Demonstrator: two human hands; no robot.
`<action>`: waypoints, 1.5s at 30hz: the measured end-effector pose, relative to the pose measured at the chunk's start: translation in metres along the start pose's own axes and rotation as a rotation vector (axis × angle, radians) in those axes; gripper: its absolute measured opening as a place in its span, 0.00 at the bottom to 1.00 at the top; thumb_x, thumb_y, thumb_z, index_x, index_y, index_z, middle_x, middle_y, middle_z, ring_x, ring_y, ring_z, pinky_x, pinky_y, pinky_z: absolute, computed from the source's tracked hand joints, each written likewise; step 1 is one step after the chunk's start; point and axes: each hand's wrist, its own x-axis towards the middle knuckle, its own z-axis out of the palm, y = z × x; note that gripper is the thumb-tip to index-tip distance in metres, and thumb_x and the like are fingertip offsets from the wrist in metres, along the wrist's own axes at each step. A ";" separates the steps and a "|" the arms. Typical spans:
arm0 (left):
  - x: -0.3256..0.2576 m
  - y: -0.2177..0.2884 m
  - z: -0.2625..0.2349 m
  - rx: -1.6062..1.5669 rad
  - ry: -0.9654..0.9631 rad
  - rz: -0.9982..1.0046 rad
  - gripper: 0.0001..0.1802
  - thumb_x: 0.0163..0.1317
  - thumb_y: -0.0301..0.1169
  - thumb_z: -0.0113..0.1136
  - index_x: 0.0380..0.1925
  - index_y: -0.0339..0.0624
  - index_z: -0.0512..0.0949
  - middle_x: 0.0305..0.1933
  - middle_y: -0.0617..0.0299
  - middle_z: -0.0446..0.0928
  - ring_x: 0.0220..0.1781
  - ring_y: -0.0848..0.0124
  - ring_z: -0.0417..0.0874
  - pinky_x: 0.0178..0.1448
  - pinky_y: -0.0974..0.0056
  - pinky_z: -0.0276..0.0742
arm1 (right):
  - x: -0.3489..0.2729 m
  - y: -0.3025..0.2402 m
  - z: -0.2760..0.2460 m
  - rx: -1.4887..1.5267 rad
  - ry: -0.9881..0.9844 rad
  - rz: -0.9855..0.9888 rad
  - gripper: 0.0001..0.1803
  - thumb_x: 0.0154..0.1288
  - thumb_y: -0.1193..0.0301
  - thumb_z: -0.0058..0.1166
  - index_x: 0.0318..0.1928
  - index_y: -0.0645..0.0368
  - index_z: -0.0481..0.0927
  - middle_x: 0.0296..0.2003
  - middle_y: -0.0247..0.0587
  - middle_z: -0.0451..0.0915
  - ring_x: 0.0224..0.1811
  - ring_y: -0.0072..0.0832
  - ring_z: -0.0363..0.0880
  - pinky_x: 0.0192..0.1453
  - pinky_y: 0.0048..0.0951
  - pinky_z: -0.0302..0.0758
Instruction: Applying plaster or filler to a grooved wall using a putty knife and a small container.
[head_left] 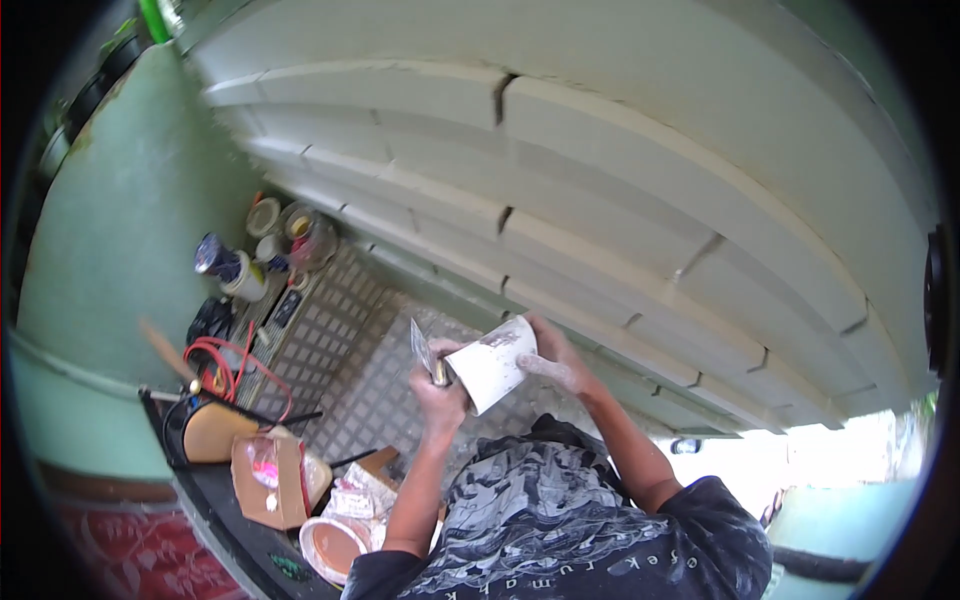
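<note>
My left hand (440, 392) is closed round a putty knife (422, 345), its metal blade pointing up and away. The same hand is against the open end of a white tub (490, 372), which lies tilted between my hands. Dark smudges mark the tub's side. My right hand (555, 362), dusted with white, grips the tub by its far right end, thumb across the side. What is inside the tub is hidden.
White stepped wall boards (620, 200) with dark gaps run ahead. To the left, jars (312, 240), a bottle (240, 272) and a red cable (215, 365) lie by the green wall. A cardboard box (270, 480) and an orange-lined bucket (335, 545) sit at lower left, above a tiled floor (370, 365).
</note>
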 end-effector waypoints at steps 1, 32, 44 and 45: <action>-0.002 -0.004 -0.001 0.155 -0.130 0.019 0.12 0.45 0.18 0.60 0.32 0.35 0.74 0.35 0.57 0.77 0.33 0.70 0.78 0.42 0.65 0.72 | -0.007 0.001 0.002 -0.015 0.032 -0.009 0.36 0.58 0.61 0.64 0.62 0.61 0.63 0.55 0.42 0.72 0.57 0.29 0.71 0.60 0.32 0.68; -0.008 0.014 0.080 -0.166 -0.480 0.081 0.25 0.55 0.25 0.68 0.52 0.34 0.71 0.56 0.56 0.65 0.45 0.70 0.76 0.39 0.70 0.78 | -0.092 -0.059 0.035 -1.224 0.683 -0.517 0.30 0.49 0.62 0.66 0.54 0.58 0.78 0.56 0.50 0.73 0.55 0.44 0.72 0.64 0.41 0.59; -0.016 0.008 0.069 -0.170 -0.523 -0.120 0.26 0.52 0.26 0.71 0.52 0.30 0.76 0.43 0.56 0.78 0.43 0.71 0.78 0.45 0.70 0.74 | -0.097 -0.102 0.015 -0.641 0.472 -0.206 0.18 0.55 0.72 0.65 0.47 0.65 0.81 0.49 0.45 0.81 0.49 0.32 0.79 0.55 0.32 0.74; -0.016 0.012 0.069 -0.171 -0.523 -0.122 0.26 0.52 0.26 0.71 0.52 0.30 0.76 0.43 0.56 0.78 0.43 0.71 0.78 0.45 0.70 0.74 | -0.096 -0.101 0.014 -0.642 0.472 -0.204 0.18 0.55 0.72 0.65 0.47 0.65 0.81 0.49 0.45 0.81 0.49 0.32 0.79 0.55 0.32 0.74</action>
